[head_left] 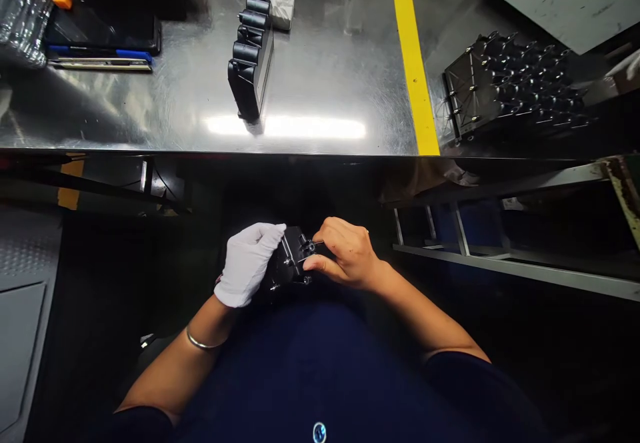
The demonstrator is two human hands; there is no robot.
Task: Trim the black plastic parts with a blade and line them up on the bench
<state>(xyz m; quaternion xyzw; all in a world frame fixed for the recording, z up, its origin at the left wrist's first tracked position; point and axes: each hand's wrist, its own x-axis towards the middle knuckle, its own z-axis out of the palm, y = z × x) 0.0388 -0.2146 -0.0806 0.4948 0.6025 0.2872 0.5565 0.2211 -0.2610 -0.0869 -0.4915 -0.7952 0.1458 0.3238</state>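
Note:
In front of my body, below the bench edge, I hold a black moulded plastic part (293, 256) with small posts on its face. My left hand (249, 263), in a white glove, is closed on its left side. The bare fingers of my right hand (345, 253) pinch it at the right edge, by a small round post; whether a separate small piece sits in that pinch is too dark to tell. Another black plastic part (251, 50), with a row of rounded ribs, stands on the metal bench beside a crumpled white wad (280, 6).
The steel bench (325, 76) carries yellow tape (414, 63). Stacked black parts (515, 83) sit right of it. A pen and a cutter (100, 63) lie by a dark case (105, 36) at left. A grey metal frame (520, 270) stands low at right.

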